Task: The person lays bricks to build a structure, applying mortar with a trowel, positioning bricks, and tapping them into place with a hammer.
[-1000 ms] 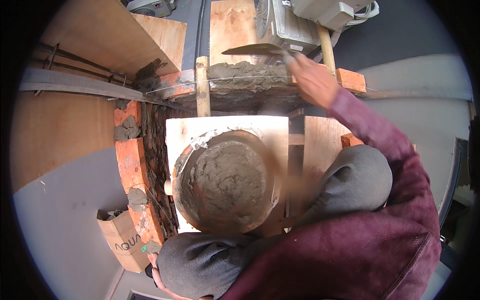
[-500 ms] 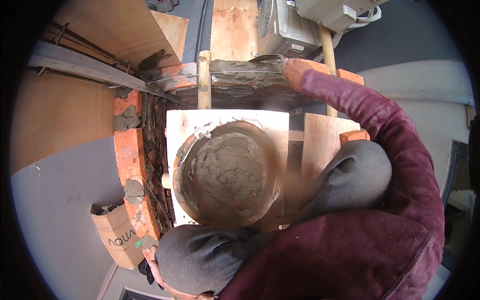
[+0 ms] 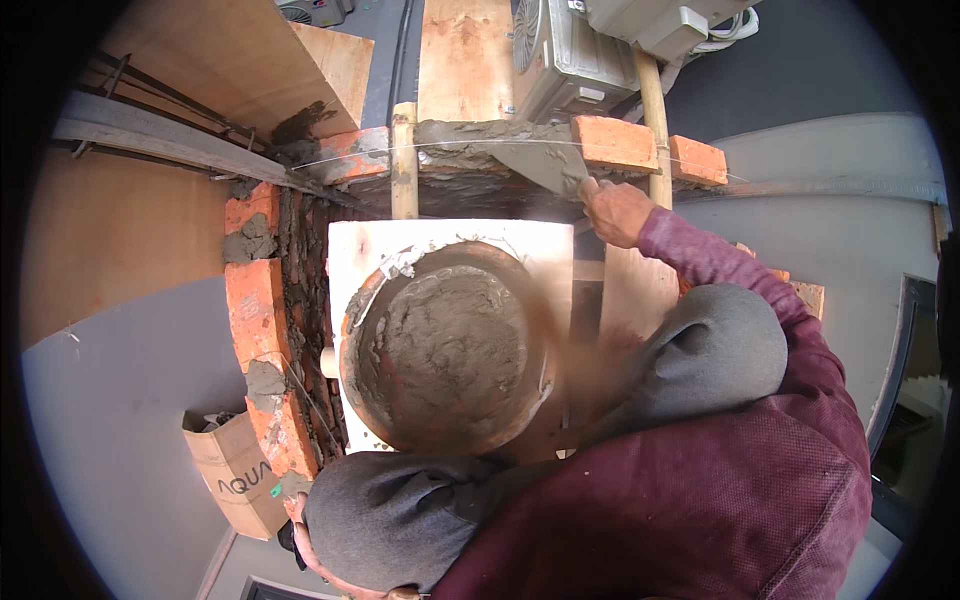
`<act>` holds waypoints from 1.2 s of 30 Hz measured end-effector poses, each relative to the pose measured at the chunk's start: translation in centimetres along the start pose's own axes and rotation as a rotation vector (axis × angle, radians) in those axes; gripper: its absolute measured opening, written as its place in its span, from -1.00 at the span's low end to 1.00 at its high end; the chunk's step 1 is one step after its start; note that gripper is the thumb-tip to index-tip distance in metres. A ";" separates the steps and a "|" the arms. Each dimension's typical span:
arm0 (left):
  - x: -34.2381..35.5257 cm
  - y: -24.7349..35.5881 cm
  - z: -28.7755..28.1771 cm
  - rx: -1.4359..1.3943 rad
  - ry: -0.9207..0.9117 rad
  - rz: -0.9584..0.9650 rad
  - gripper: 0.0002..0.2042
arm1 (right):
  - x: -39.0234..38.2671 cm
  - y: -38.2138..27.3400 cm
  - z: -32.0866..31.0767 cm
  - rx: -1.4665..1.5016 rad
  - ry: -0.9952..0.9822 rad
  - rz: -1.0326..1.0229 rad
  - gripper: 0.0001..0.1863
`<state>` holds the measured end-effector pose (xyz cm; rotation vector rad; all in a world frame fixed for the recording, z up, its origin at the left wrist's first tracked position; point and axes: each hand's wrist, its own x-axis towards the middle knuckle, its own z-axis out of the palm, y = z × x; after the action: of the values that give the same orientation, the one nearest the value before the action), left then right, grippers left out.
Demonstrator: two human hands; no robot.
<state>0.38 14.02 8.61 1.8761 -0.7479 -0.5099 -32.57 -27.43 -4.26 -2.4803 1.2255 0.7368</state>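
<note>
My right hand (image 3: 617,212) is closed around a trowel at the far wall. The grey, mortar-smeared blade of the trowel (image 3: 545,162) lies tilted against the near edge of the wet mortar bed (image 3: 455,135). Just right of this bed sits an orange brick (image 3: 615,142), with another brick (image 3: 698,160) beyond the bamboo pole. A taut string (image 3: 350,152) runs along the wall over the mortar. Between my knees and the wall, a round tub (image 3: 375,425) of grey mortar (image 3: 455,330) rests on a pale board (image 3: 352,240). My left hand does not show.
A brick wall (image 3: 255,305) with mortar dabs runs down the left side. Bamboo poles (image 3: 404,165) stand at the far wall. Behind it are air-conditioner units (image 3: 570,65) and a plywood sheet (image 3: 465,60). A paper bag (image 3: 235,475) stands at lower left.
My right hand has drawn back toward me and slightly right from the wall top. The trowel blade has swung from lying along the mortar top to slanting down its near edge, uncovering the brick.
</note>
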 end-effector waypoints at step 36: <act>5.7 4.5 3.2 -0.260 -0.105 0.082 -0.15 | -11.7 -4.5 -20.9 0.173 -0.240 -0.640 -0.65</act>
<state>1.25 6.60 11.35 1.5809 -0.7848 -0.6260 -28.25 -26.55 19.72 -2.3416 0.3509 0.6803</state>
